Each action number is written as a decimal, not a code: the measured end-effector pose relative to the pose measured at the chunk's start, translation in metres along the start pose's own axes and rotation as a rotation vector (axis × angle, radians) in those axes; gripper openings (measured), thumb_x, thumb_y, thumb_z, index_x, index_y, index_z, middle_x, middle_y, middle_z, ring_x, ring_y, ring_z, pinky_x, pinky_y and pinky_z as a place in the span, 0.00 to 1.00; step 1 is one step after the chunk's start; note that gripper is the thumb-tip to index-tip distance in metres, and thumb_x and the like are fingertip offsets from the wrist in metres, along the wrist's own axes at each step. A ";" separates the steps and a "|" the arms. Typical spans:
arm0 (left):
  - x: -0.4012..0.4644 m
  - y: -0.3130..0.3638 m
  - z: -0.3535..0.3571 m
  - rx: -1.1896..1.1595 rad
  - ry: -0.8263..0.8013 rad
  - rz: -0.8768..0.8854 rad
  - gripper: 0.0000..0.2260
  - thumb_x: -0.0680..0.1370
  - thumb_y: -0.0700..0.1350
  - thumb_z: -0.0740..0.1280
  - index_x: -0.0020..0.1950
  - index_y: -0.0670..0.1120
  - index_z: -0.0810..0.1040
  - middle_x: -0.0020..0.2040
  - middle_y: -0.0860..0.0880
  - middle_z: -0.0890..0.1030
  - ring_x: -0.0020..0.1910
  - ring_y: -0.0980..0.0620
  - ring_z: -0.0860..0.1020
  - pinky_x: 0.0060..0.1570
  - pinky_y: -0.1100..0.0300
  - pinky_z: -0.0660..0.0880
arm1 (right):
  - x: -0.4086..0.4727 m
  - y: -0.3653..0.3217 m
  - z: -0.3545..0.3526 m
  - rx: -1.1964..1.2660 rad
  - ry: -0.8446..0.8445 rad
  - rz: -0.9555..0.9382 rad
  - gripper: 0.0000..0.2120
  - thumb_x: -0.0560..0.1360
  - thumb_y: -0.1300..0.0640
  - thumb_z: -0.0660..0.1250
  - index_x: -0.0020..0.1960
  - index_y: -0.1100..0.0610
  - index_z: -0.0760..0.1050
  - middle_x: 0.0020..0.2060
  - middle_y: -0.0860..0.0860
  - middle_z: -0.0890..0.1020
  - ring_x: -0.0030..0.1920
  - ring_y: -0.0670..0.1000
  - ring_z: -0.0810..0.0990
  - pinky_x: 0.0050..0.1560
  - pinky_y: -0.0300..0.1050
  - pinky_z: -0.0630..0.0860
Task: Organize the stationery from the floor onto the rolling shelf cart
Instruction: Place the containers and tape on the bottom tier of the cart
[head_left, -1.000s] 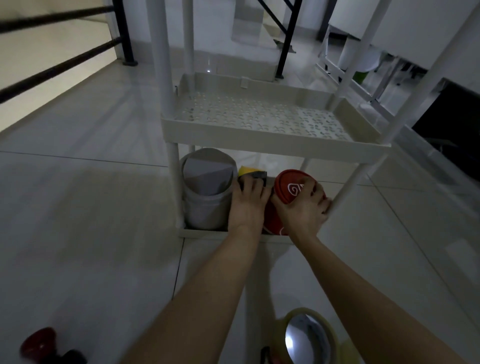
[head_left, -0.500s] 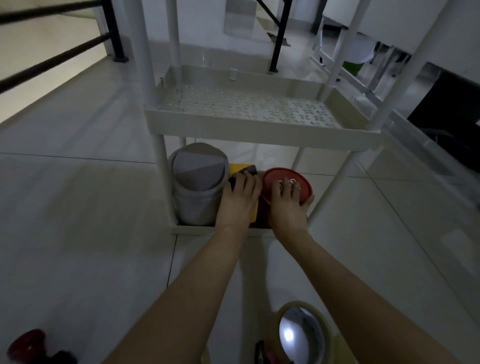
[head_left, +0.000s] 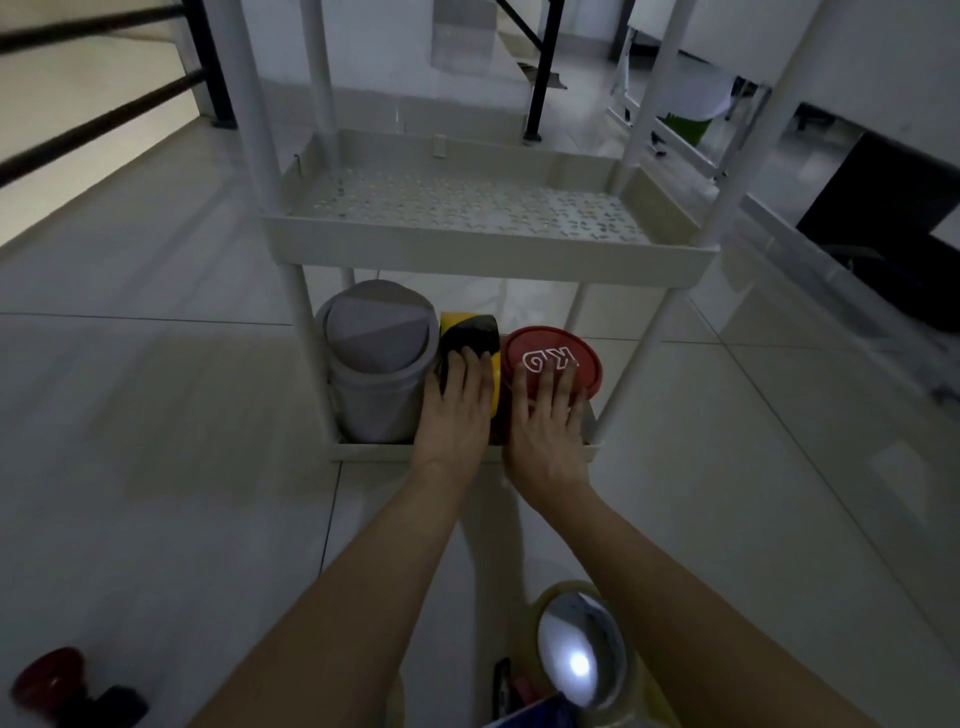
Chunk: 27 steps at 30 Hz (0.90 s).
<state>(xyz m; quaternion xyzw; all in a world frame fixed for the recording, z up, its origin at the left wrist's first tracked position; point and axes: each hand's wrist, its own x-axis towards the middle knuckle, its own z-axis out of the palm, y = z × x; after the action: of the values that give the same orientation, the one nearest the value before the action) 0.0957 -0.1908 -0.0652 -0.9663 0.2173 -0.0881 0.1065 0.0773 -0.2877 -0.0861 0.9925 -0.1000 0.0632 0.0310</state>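
On the cart's bottom shelf (head_left: 363, 451), my left hand (head_left: 456, 410) lies flat, fingers spread, on the yellow-black tape roll (head_left: 470, 335); my right hand (head_left: 548, 431) presses open-palmed on the red-lidded tub (head_left: 553, 358) at its 3 o'clock. Both look rigid and light; I'd grip the tub by its rim, since the lid looks slick.

Red-lidded tub (head_left: 551, 364) and yellow-black tape roll (head_left: 470, 335) stand on cart's bottom shelf (head_left: 363, 448).
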 end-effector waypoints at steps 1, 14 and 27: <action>0.000 0.001 -0.002 -0.020 -0.061 0.014 0.27 0.82 0.43 0.48 0.75 0.36 0.38 0.76 0.36 0.48 0.76 0.39 0.49 0.73 0.47 0.53 | -0.003 0.000 -0.002 0.036 0.013 -0.016 0.38 0.66 0.58 0.73 0.71 0.66 0.61 0.66 0.73 0.65 0.67 0.74 0.62 0.63 0.71 0.58; -0.033 -0.016 -0.055 0.003 -0.339 0.132 0.32 0.80 0.47 0.57 0.76 0.38 0.41 0.77 0.36 0.43 0.76 0.39 0.43 0.74 0.45 0.51 | -0.030 0.024 -0.072 0.015 -0.288 -0.040 0.37 0.76 0.54 0.61 0.76 0.60 0.41 0.74 0.65 0.48 0.74 0.68 0.42 0.72 0.64 0.48; -0.095 -0.029 -0.113 0.231 -0.498 0.398 0.30 0.80 0.51 0.59 0.76 0.40 0.51 0.73 0.40 0.60 0.71 0.42 0.63 0.65 0.50 0.67 | -0.104 0.040 -0.160 -0.319 -0.532 -0.251 0.32 0.77 0.49 0.61 0.74 0.60 0.52 0.72 0.63 0.59 0.71 0.65 0.59 0.67 0.61 0.62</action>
<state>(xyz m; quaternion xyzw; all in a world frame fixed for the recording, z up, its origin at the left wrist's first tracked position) -0.0019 -0.1426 0.0385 -0.8784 0.3575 0.1491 0.2800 -0.0511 -0.2952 0.0603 0.9614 0.0099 -0.2190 0.1664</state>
